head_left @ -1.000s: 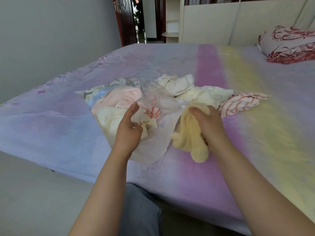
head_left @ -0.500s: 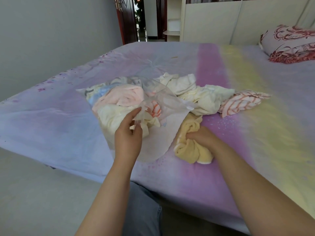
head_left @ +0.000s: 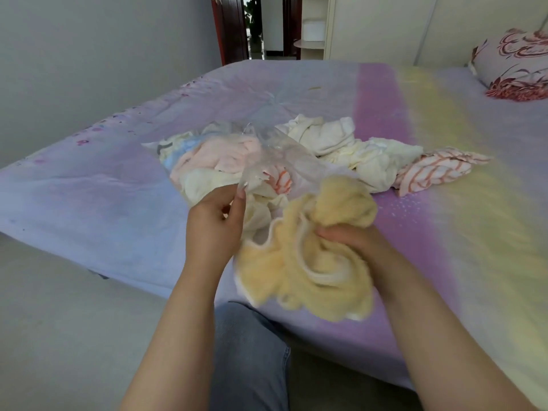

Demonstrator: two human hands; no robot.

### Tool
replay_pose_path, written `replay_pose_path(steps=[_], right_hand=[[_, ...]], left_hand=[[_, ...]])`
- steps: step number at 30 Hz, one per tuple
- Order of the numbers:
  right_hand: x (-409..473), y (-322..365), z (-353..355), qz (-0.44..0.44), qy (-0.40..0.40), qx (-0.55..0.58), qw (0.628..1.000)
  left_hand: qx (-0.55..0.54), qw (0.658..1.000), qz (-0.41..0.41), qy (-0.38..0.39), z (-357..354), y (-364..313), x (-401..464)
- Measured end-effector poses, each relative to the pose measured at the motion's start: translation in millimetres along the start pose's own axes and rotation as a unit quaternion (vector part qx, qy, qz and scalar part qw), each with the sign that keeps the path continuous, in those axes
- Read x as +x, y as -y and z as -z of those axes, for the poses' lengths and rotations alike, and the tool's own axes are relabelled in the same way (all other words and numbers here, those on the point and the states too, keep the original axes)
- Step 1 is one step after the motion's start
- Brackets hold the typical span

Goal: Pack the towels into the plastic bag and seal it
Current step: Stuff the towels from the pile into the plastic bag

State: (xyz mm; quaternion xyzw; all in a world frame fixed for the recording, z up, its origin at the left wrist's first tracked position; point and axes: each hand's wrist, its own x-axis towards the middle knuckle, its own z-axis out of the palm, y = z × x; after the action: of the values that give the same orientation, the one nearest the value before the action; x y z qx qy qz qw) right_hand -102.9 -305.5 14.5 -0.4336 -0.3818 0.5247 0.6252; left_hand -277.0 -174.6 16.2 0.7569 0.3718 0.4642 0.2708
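Note:
A clear plastic bag (head_left: 275, 155) lies on the bed with pink, blue and cream towels (head_left: 219, 161) inside it. My left hand (head_left: 215, 226) pinches the bag's near edge and holds its mouth up. My right hand (head_left: 353, 237) grips a fluffy yellow towel (head_left: 299, 268), lifted off the bed just in front of the bag's mouth and blurred by motion. Loose white and cream towels (head_left: 355, 152) lie behind the bag, and a red-and-white patterned towel (head_left: 436, 169) lies to their right.
The bed (head_left: 444, 232) has a pastel purple, yellow and blue sheet, its edge close to my knees. A red-patterned pillow (head_left: 516, 66) sits at the far right. A grey wall stands left, and a doorway (head_left: 255, 28) opens beyond the bed.
My right hand has lifted the yellow towel off the bed and brought it towards me, opened out in front of the bag's mouth. My left hand keeps its hold on the bag's edge.

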Motion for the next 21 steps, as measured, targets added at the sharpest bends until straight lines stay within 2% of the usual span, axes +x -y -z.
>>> replay_pose_path(steps=[1, 2, 4, 6, 8, 9, 10, 11, 13, 14, 16, 19, 21], right_hand=[[10, -6, -10, 0.081, -0.081, -0.114, 0.987], [20, -12, -21, 0.149, -0.159, -0.189, 0.957], [45, -28, -39, 0.251, -0.242, -0.304, 0.887], [69, -43, -43, 0.244, -0.26, -0.404, 0.842], [83, -54, -37, 0.132, -0.185, -0.536, 0.813], [85, -58, -32, 0.066, -0.114, -0.547, 0.827], [82, -59, -28, 0.009, -0.047, -0.503, 0.863], [75, -58, -26, -0.035, -0.019, -0.431, 0.902], [63, -55, -21, -0.036, -0.065, -0.297, 0.952], [55, -54, -19, -0.013, -0.106, -0.289, 0.951], [41, -63, -17, -0.006, -0.132, -0.308, 0.942], [29, -83, -21, -0.076, -0.085, -0.107, 0.988], [28, -87, -24, -0.087, -0.047, -0.051, 0.994]], left_hand=[[-0.021, 1.0, 0.013, -0.004, 1, -4, 1], [-0.04, 0.999, 0.026, -0.006, 3, -9, 3], [-0.068, 0.997, 0.036, -0.008, 5, -19, 4], [-0.071, 0.997, 0.031, -0.01, 8, -26, 4], [-0.061, 0.998, 0.029, -0.008, 9, -27, 3], [-0.056, 0.998, 0.029, -0.006, 9, -25, 2], [-0.05, 0.998, 0.029, -0.004, 10, -23, 0], [-0.047, 0.998, 0.03, -0.001, 10, -21, -2], [-0.058, 0.998, 0.036, -0.004, 9, -16, -4], [-0.067, 0.997, 0.042, -0.006, 9, -13, -5], [-0.089, 0.995, 0.054, -0.009, 8, -11, -5], [-0.112, 0.992, 0.063, -0.006, 5, -12, -5], [-0.116, 0.991, 0.061, 0.002, 3, -14, -8]])
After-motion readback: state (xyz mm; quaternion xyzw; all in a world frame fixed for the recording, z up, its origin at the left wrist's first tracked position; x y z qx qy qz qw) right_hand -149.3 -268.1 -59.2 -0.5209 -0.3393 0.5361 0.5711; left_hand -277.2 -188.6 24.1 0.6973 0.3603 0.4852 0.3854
